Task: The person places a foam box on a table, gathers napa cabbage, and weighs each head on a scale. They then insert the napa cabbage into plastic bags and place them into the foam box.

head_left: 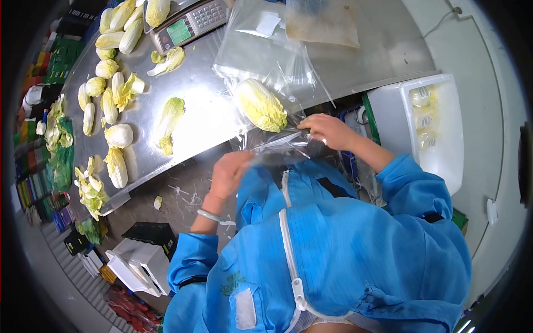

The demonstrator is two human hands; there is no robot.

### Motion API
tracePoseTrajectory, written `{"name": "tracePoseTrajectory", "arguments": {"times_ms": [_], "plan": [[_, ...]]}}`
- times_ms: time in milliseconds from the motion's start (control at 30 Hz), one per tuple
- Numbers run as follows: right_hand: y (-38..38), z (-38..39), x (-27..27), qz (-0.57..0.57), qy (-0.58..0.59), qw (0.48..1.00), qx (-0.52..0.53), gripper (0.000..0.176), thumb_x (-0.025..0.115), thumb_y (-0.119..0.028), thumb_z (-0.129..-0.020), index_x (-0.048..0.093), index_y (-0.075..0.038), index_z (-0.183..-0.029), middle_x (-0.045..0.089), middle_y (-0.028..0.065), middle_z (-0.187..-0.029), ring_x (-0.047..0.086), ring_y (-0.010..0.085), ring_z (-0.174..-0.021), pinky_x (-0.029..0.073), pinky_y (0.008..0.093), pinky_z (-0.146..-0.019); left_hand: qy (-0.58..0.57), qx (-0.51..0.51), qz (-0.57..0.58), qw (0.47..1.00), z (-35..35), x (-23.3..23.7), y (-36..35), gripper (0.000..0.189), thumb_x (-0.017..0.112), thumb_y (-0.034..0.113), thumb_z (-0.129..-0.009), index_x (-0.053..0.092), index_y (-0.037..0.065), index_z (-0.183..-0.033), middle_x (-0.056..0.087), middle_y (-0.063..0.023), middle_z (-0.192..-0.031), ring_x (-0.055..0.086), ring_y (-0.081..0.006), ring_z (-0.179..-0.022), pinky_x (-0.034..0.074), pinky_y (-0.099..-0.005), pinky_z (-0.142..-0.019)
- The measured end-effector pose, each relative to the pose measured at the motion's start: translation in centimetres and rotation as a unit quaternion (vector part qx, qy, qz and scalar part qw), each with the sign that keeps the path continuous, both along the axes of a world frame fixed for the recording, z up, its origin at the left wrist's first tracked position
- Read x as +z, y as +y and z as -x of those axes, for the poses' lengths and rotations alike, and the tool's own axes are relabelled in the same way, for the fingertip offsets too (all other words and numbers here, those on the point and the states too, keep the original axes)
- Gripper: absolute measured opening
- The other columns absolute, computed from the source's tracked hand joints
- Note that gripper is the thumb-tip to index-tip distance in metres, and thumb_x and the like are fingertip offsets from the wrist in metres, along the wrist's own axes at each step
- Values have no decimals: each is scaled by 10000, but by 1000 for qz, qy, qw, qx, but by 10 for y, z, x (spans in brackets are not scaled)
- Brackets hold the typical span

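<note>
A napa cabbage [261, 105] lies on clear plastic film [266, 53] at the near edge of the metal table, its leafy end towards me. My left hand [230, 171], with a pale bangle on its wrist, is closed on the near part of the film, left of and below the cabbage. On the other side, my right hand [326, 131] pinches the film just right of the leafy end. Between the two hands the film hangs wrinkled in front of my blue jacket. Neither hand touches the cabbage as far as I can see.
More napa cabbages [119, 135] lie along the left of the metal table [202, 114], with loose leaves [171, 122] nearer the middle. A scale [189, 25] with a green display stands at the back. To my right is a white foam box [433, 133] holding yellow-and-white packages.
</note>
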State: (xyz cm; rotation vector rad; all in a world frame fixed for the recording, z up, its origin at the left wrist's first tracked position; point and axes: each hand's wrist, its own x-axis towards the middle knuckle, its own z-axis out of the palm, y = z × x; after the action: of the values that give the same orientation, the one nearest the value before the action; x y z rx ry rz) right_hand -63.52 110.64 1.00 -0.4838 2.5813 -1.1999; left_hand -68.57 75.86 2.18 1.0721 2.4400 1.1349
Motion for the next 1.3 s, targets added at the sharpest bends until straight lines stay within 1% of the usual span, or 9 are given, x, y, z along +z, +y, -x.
{"name": "tracePoseTrajectory", "arguments": {"times_ms": [167, 333, 600, 700, 767, 933, 1167, 1233, 1300], "plan": [[-4, 37, -29, 372, -275, 869, -178, 284, 466, -268, -1000, 538, -37, -851, 655, 119, -728, 664, 217, -670, 510, 315, -659, -406, 207, -87, 886, 39, -21, -2, 471, 406, 351, -1022, 639, -28, -865, 678, -107, -805, 659, -197, -742, 520, -313, -693], [-34, 50, -46, 163, -378, 858, -307, 413, 481, -323, -963, 574, -6, -715, 608, 134, -599, 656, 239, -593, 499, 347, -580, -502, 311, -42, 806, 50, -50, 17, 424, 456, 333, -1001, 599, 27, -746, 534, -34, -543, 507, -118, -466, 391, -252, -452], [-47, 43, -20, -79, -253, 884, -386, 364, 599, -349, -873, 629, -17, -727, 645, 205, -759, 631, 371, -724, 485, 463, -677, -400, 300, 56, 864, 41, -79, 27, 386, 490, 248, -966, 611, -9, -704, 516, -67, -475, 497, -152, -406, 390, -311, -428], [-44, 38, 4, -123, 162, 899, -387, 250, 637, -303, -831, 623, -53, -814, 663, 190, -940, 635, 345, -882, 484, 449, -723, -418, 290, 55, 859, 50, -69, 23, 388, 489, 257, -961, 614, -14, -713, 536, -86, -496, 516, -162, -415, 404, -317, -433], [-62, 37, 6, -149, 199, 956, -153, 305, 677, -267, -762, 607, -96, -1003, 597, 170, -1153, 569, 357, -1045, 480, 429, -820, -427, 281, 71, 857, 55, -67, 21, 383, 495, 265, -953, 622, -15, -725, 546, -95, -505, 521, -164, -416, 408, -319, -430], [-107, 58, -17, -288, 261, 920, -46, 612, 736, -254, -662, 569, -186, -1247, 470, 133, -1360, 458, 378, -1211, 460, 402, -968, -311, 196, 178, 913, 61, -105, 5, 294, 587, 300, -871, 651, 14, -844, 624, -167, -667, 613, -348, -649, 482, -433, -643], [-81, 90, 27, 39, -46, 958, -279, 609, 736, -286, -697, 556, -198, -1273, 644, 131, -1102, 614, 380, -967, 511, 425, -832, 62, -55, 50, 995, 140, 11, 57, 513, 660, 54, -754, 566, 84, -1257, 480, -220, -1331, 452, -370, -1245, 334, -411, -1066], [-53, 98, 45, 146, -151, 913, -349, 554, 729, -389, -757, 598, -88, -1203, 679, 116, -903, 653, 290, -794, 520, 367, -771, -457, -8, -47, 888, 161, 9, 68, 465, 491, 189, -919, 495, 17, -1350, 432, -162, -1430, 410, -267, -1317, 295, -370, -1107], [-28, 94, 56, 311, -247, 806, -440, 521, 704, -419, -817, 618, -28, -1151, 661, 108, -865, 647, 205, -727, 540, 322, -663, -493, -71, -72, 864, 165, 15, 89, 527, 414, 268, -960, 412, -10, -1408, 435, -140, -1425, 408, -224, -1311, 310, -350, -1091]]}}
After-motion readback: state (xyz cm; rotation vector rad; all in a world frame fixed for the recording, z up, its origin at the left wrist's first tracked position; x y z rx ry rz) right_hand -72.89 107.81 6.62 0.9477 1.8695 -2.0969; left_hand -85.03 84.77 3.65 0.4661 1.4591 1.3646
